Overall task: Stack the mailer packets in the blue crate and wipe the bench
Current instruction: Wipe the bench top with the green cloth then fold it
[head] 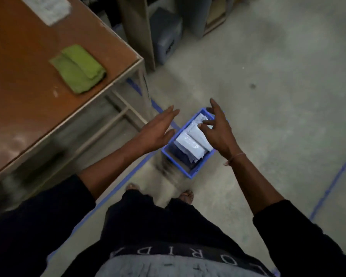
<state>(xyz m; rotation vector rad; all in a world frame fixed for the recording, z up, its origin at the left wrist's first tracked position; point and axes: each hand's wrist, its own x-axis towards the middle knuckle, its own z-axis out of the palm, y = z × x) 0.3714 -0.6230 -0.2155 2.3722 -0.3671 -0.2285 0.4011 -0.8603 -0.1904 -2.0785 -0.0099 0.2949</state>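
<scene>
White mailer packets (190,141) lie stacked inside the blue crate (185,166) on the floor. Above the crate, left hand (155,134) and right hand (218,132) hover, fingers released, empty. A folded green cloth (78,68) rests on the desk (28,108) left of the crate. The shirt's partly visible lettering reads "ORID".

blue crate (185,166): near-left wall smeared by motion blur; far-right corner hidden behind the right hand (218,132).
mailer packets (190,142): count cannot be told; upper ends covered by the right hand's fingers, lower ends sunk behind the crate wall.
white paper (48,8): cut off by the top edge, print too blurred to read.
bench (28,108): cut off at the left and top edges.
feet (186,195): mostly hidden by the dark trousers.
shirt lettering (168,254): partly legible, ends hidden by the sleeves.
</scene>
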